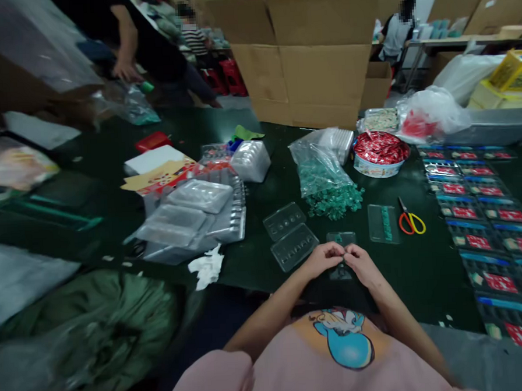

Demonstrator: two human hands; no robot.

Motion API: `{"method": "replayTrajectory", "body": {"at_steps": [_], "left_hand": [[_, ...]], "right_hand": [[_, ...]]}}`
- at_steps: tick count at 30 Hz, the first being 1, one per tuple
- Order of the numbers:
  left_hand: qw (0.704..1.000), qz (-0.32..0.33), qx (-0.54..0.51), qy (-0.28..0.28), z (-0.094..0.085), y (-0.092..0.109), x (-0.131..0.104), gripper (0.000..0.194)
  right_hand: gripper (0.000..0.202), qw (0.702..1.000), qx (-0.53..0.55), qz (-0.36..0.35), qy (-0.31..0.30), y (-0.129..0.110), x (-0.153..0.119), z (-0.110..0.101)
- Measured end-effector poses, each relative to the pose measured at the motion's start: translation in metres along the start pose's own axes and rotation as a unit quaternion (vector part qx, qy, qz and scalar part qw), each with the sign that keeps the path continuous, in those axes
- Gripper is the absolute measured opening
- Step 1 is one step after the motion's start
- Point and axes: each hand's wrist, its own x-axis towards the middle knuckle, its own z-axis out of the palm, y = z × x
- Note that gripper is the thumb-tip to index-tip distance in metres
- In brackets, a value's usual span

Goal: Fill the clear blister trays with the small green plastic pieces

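Observation:
My left hand (322,260) and my right hand (359,264) meet at the fingertips, each closed in a pinch. Whatever is between the fingers is too small to make out. Beneath them lies a small clear plastic tray (334,238), partly covered by the hands, with a bit of teal in it. To the left are two empty clear trays (294,247) with moulded hollows. A similar tray (377,223) on the right holds a row of teal pieces (387,224). Ahead, a pile of small teal plastic pieces (335,203) spills from a clear bag (321,169).
Scissors (412,222) with red and yellow handles lie to the right. Beyond stands a round tin (379,167) of red packets. Filled packs (477,239) line the right side. Stacked clear trays (192,216) and crumpled tissue (207,267) lie left. A cardboard box (320,75) stands behind; a person (148,55) is at far left.

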Motion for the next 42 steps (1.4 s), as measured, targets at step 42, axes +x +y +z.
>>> {"method": "replayTrajectory", "body": {"at_steps": [42], "left_hand": [[0.958, 0.054, 0.235, 0.158, -0.027, 0.0, 0.027, 0.029]], "right_hand": [[0.029, 0.969, -0.145, -0.101, 0.172, -0.016, 0.009, -0.023]]}}
